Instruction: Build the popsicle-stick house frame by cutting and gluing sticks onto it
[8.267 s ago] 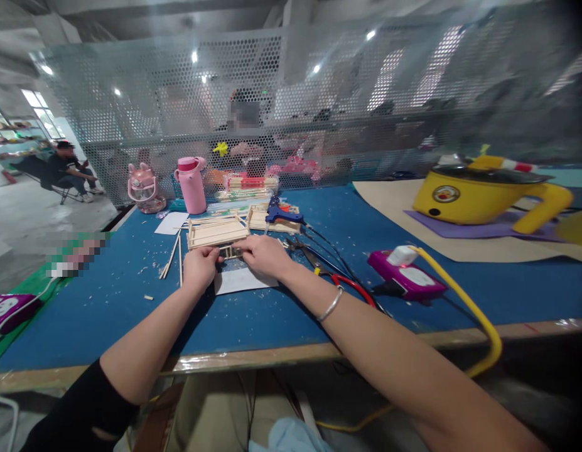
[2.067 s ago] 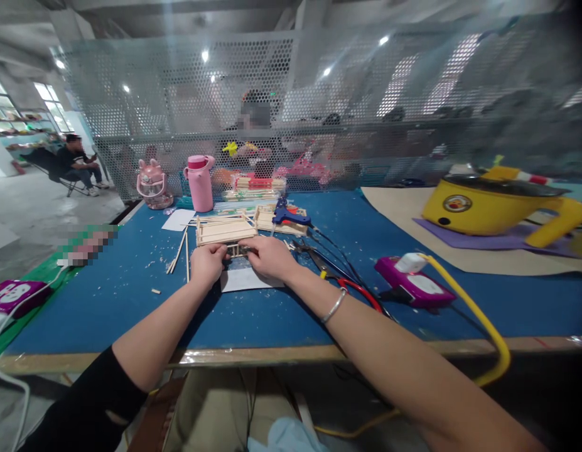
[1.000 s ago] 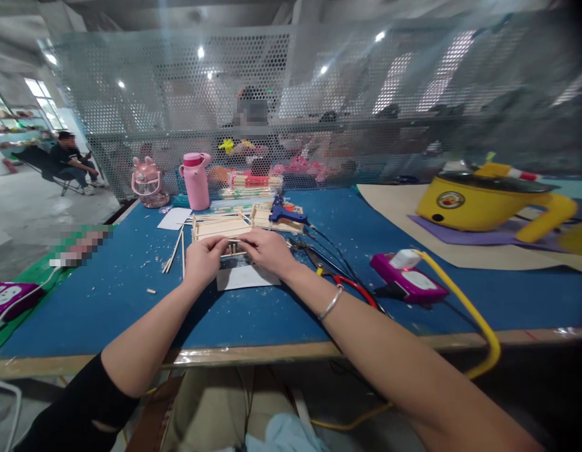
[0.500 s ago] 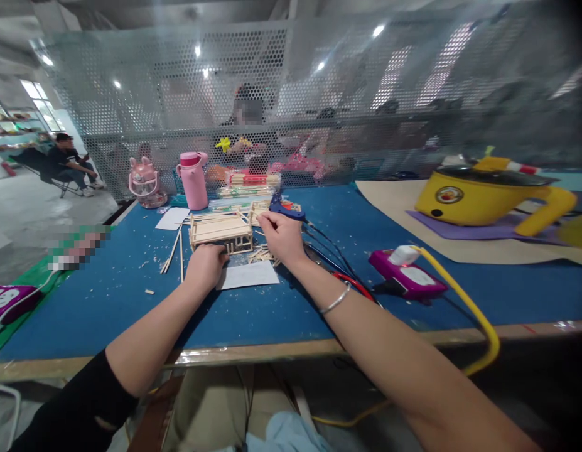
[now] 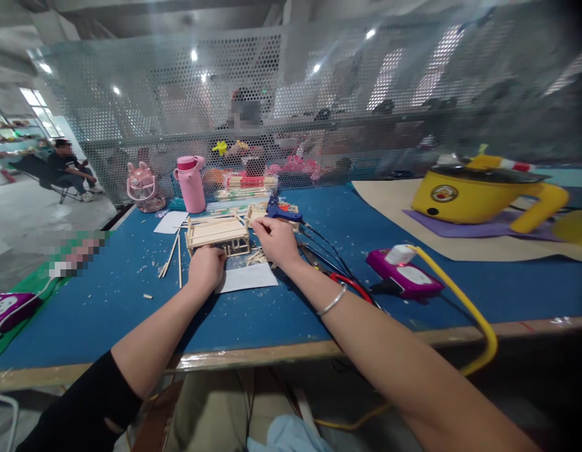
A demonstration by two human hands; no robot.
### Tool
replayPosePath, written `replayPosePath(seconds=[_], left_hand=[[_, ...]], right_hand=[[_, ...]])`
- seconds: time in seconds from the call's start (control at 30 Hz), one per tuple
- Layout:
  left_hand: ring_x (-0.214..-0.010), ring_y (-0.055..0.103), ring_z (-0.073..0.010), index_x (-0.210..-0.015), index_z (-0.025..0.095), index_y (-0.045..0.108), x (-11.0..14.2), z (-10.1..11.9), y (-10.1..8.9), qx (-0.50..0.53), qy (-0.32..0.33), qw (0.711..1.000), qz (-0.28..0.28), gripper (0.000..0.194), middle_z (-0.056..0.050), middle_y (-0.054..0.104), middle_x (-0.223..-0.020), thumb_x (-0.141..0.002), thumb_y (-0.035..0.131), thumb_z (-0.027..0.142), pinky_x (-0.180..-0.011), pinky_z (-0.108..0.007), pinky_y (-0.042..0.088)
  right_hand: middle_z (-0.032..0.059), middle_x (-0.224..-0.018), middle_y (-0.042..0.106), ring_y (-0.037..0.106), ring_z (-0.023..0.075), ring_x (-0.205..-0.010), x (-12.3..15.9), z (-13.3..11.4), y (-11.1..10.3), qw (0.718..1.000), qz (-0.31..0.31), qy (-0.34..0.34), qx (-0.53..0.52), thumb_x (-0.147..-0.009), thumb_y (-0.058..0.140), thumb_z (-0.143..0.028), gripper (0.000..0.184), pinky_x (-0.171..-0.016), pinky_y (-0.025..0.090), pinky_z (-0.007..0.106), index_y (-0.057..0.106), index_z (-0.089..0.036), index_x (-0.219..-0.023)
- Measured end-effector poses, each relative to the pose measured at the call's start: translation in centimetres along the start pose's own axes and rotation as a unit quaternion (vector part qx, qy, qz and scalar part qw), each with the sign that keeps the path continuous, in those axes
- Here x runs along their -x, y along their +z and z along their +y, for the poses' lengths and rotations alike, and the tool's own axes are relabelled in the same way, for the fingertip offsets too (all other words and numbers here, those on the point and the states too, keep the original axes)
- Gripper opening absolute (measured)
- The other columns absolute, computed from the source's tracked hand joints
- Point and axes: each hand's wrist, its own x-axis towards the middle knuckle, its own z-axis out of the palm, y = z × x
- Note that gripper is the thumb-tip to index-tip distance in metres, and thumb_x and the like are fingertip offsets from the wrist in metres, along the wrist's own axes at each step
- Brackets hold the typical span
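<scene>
A small structure of pale wooden sticks (image 5: 218, 231), with a flat slatted top and short railing-like posts, stands on the blue table. My left hand (image 5: 206, 269) has its fingers curled against the near side, gripping the structure. At its right end, my right hand (image 5: 277, 242) is closed in a pinch; whatever lies between those fingertips is too small to make out. Behind the right hand rests a blue glue gun (image 5: 284, 213). Short stick pieces (image 5: 257, 256) and a white paper (image 5: 248, 277) lie between the hands.
Loose long sticks (image 5: 170, 256) lie left of the structure. A pink bottle (image 5: 191, 186) and a pink jug (image 5: 144, 188) stand behind. Red-handled pliers (image 5: 350, 284), a purple power strip (image 5: 404, 276) with a yellow cable, and a yellow pot (image 5: 474, 194) are on the right.
The view has shifted slightly. My right hand's fingertips are a little lower and nearer the structure's right end. My left hand keeps its place on the near side.
</scene>
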Motion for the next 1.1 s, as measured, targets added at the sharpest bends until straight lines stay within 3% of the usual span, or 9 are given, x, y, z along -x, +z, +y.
replayPosePath(seconds=[0.2,0.4,0.6,0.67,0.83,0.97,1.1], left_hand=[[-0.084,0.062,-0.0235,-0.086,0.020,0.073,-0.2,-0.4,0.0,0.019,0.001,1.000,-0.016,0.026,-0.012,0.069,-0.092,-0.079,0.049,0.025,-0.071,-0.027,0.043],[-0.084,0.062,-0.0207,-0.086,0.021,0.073,-0.2,-1.6,-0.5,0.047,0.034,0.998,-0.037,0.024,-0.009,0.070,-0.093,-0.077,0.050,0.019,-0.074,-0.025,0.042],[-0.078,0.063,-0.0221,-0.086,0.021,0.072,0.7,-2.0,-2.4,0.098,-0.003,0.994,0.048,0.026,-0.009,0.071,-0.084,-0.079,0.051,0.032,-0.068,-0.027,0.042],[-0.070,0.062,-0.0200,-0.082,0.018,0.072,0.9,-1.8,-2.5,0.160,-0.014,0.986,0.035,0.031,-0.008,0.071,-0.074,-0.081,0.047,0.036,-0.063,-0.026,0.042],[-0.057,0.059,-0.0141,-0.086,0.015,0.069,1.0,-0.9,-1.5,0.353,-0.062,0.932,-0.055,0.030,-0.005,0.069,-0.069,-0.077,0.052,0.038,-0.049,-0.021,0.040],[-0.050,0.056,-0.0094,-0.080,0.012,0.066,1.0,-0.5,-1.1,0.498,-0.169,0.844,-0.103,0.031,-0.006,0.067,-0.072,-0.075,0.055,0.041,-0.040,-0.018,0.035],[-0.041,0.049,-0.0053,-0.073,0.010,0.063,0.8,-0.2,-1.1,0.558,-0.224,0.795,-0.083,0.022,-0.003,0.062,-0.059,-0.071,0.061,0.031,-0.036,-0.015,0.030]], right_hand=[[0.0031,-0.079,0.070,0.061,0.0152,-0.074,0.1,-0.3,-0.1,0.999,-0.038,-0.016,0.015,-0.083,0.046,-0.028,0.025,-0.066,0.041,0.022,0.069,-0.016,-0.081],[0.0048,-0.091,0.071,0.063,0.0150,-0.082,0.4,-0.5,0.1,0.980,-0.177,-0.082,0.026,-0.083,0.048,-0.021,0.024,-0.072,0.042,0.022,0.070,-0.018,-0.092],[0.0044,-0.090,0.071,0.063,0.0145,-0.081,0.7,-0.6,0.5,0.957,-0.244,-0.133,0.079,-0.081,0.050,-0.016,0.023,-0.068,0.040,0.021,0.070,-0.019,-0.093],[0.0040,-0.089,0.071,0.064,0.0150,-0.081,0.8,-0.8,0.7,0.952,-0.248,-0.140,0.109,-0.080,0.051,-0.016,0.023,-0.066,0.040,0.021,0.070,-0.020,-0.093],[0.0019,-0.091,0.071,0.063,0.0149,-0.079,1.1,-1.1,0.8,0.950,-0.234,-0.151,0.142,-0.082,0.049,-0.021,0.024,-0.062,0.038,0.022,0.069,-0.024,-0.095],[0.0018,-0.095,0.071,0.063,0.0150,-0.085,1.3,-1.2,1.0,0.955,-0.224,-0.143,0.133,-0.083,0.049,-0.021,0.024,-0.067,0.039,0.022,0.069,-0.024,-0.096],[0.0031,-0.096,0.070,0.063,0.0149,-0.083,1.3,-1.2,1.0,0.961,-0.214,-0.137,0.113,-0.082,0.050,-0.022,0.024,-0.069,0.039,0.023,0.068,-0.023,-0.098]])
